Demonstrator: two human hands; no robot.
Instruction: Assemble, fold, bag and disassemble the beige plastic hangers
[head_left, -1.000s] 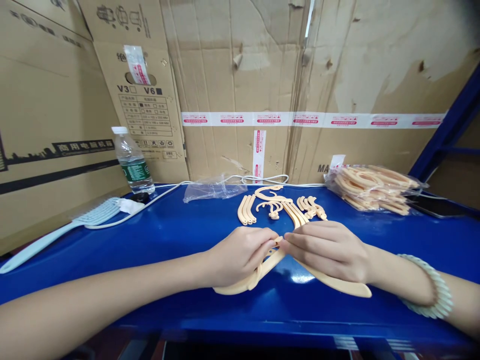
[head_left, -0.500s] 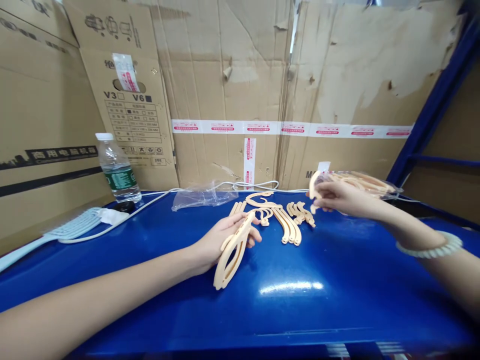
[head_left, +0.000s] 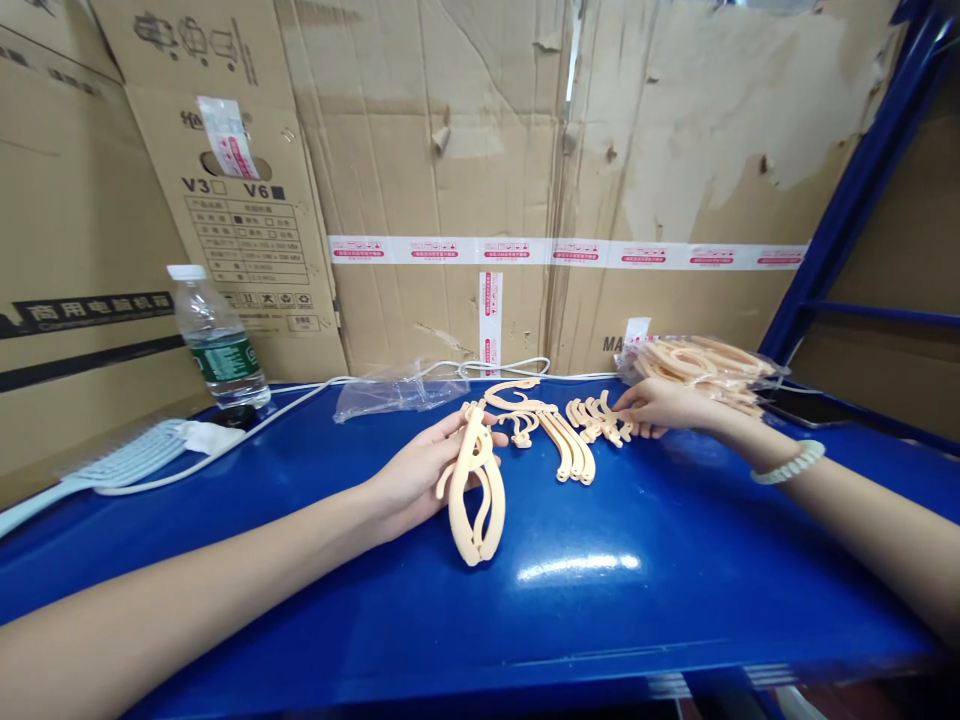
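My left hand (head_left: pixel 424 470) is closed around a folding plastic hanger (head_left: pixel 466 530), beige, with its arms folded down and pointing toward me. Farther right, my right hand (head_left: pixel 660 405) reaches down to a row of small curved beige hooks (head_left: pixel 592 415). Its fingers are pinched at the row's right end, on a small hook (head_left: pixel 624 430) partly hidden by them. Between the hands lie several long curved hanger arms (head_left: pixel 570 450) side by side. Behind them is a larger beige hook-shaped piece (head_left: pixel 514 392), with smaller curved pieces (head_left: pixel 523 430) close by.
A clear bag of beige hanger parts (head_left: pixel 697 360) rests behind my right hand, near a dark flat object (head_left: pixel 810 408). An empty-looking plastic bag (head_left: pixel 397 392) and a white cable (head_left: pixel 300 395) lie along the cardboard wall (head_left: pixel 450 180). A water bottle (head_left: pixel 221 350) and light-blue fan-like object (head_left: pixel 127 455) stand left.
My right hand has come down and slightly left, bringing the curved hook from the air to the row of small hooks. In my left hand the folding hanger has turned to show its flat face.
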